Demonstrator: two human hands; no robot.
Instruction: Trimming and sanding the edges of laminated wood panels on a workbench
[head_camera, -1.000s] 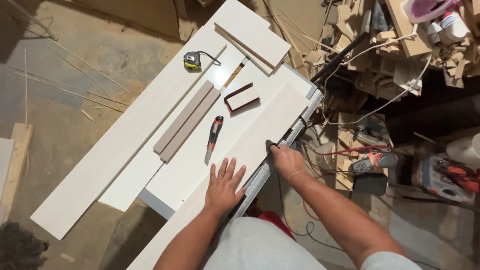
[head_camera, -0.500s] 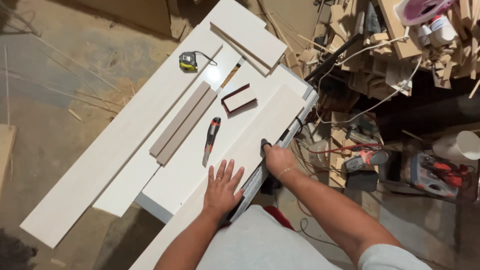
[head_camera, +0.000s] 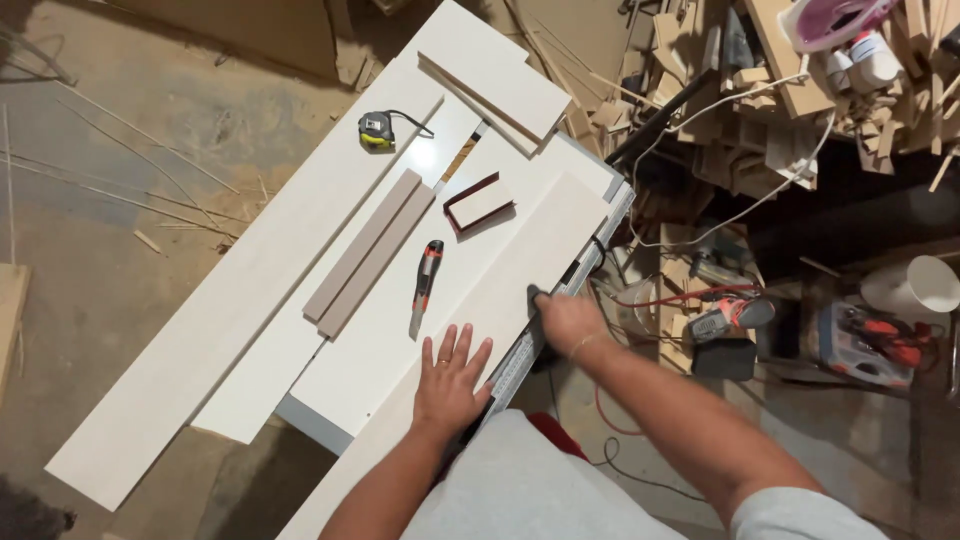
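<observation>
left hand (head_camera: 450, 385) lies flat, fingers spread, on a smooth white board (head_camera: 520, 270); right hand (head_camera: 565, 318) grips a dark tool (head_camera: 535, 298) at its edge

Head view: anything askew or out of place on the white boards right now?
Mostly orderly. The utility knife lies loose on the white panel just beyond the left hand, blade end toward it. The right hand grips the panel's edge. Offcuts and cables clutter the floor at right.
</observation>
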